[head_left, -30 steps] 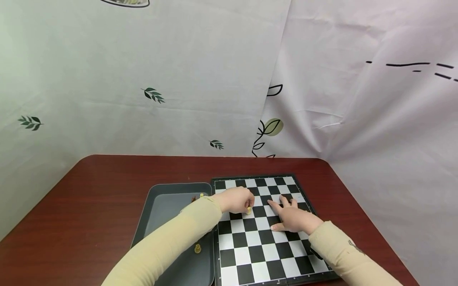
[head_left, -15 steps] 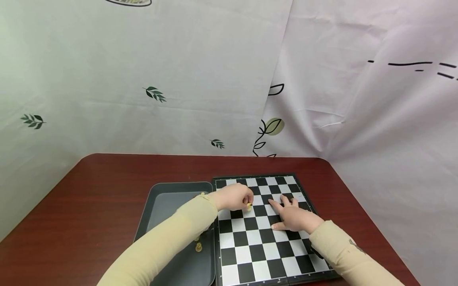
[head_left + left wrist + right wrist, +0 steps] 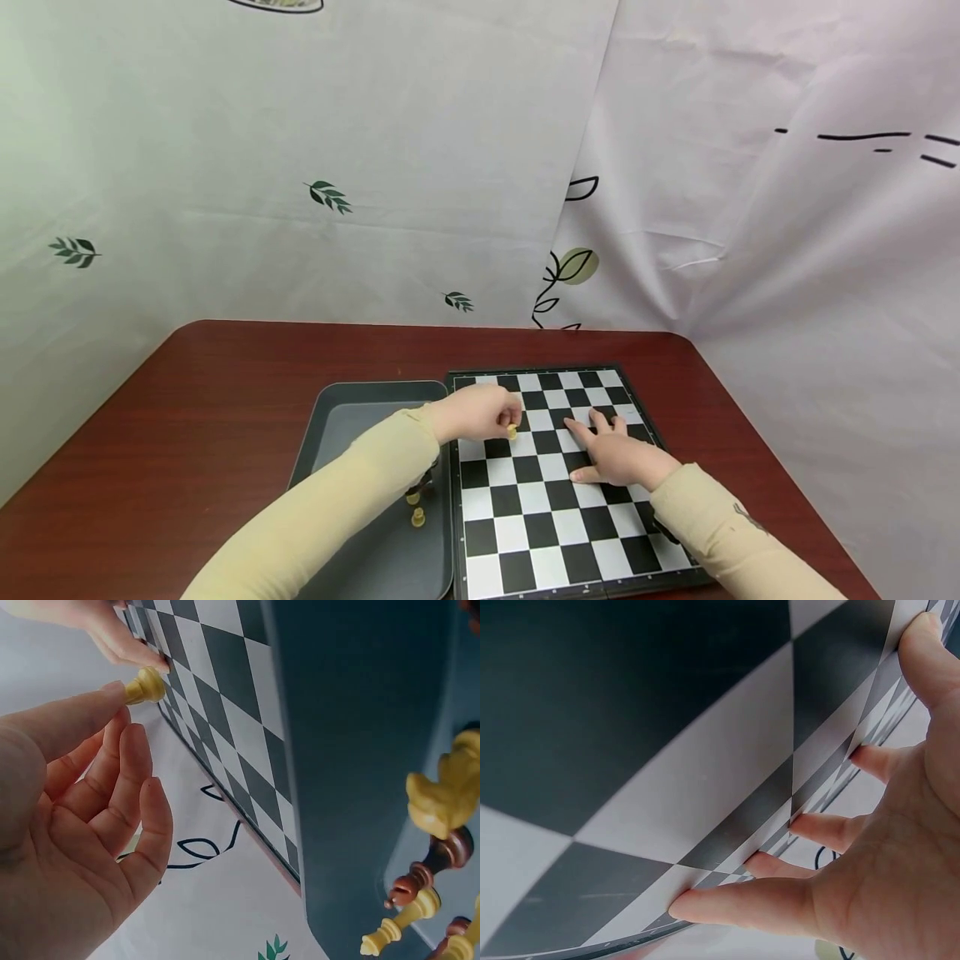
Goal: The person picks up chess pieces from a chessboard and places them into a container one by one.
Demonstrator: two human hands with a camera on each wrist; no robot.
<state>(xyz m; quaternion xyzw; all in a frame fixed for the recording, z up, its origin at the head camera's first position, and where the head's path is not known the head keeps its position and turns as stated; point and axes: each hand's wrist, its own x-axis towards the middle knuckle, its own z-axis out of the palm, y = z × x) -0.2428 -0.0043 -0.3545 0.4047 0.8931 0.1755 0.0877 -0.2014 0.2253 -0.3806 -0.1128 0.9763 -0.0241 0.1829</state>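
Note:
My left hand (image 3: 480,412) pinches a yellow chess piece (image 3: 147,686) between thumb and forefinger, the other fingers loosely bent. Only the piece's wide base shows; its top is hidden in the grip. This hand is over the left far part of the black-and-white chessboard (image 3: 533,497). On the board's right half rests my right hand (image 3: 617,458), fingers spread and fingertips touching the squares, as the right wrist view also shows. Left of the board is a grey tray (image 3: 330,417), partly covered by my left sleeve.
Yellow chess pieces, one a pawn-like piece (image 3: 417,517), are in the tray. The left wrist view shows a yellow knight (image 3: 448,784) and a brown piece (image 3: 429,866) among several others there. Tray and board sit side by side on a reddish-brown table (image 3: 240,392), before a white patterned cloth (image 3: 420,167).
My left hand has drawn slightly left across the board, with the yellow chess piece still pinched. The right hand has stayed in place on the board.

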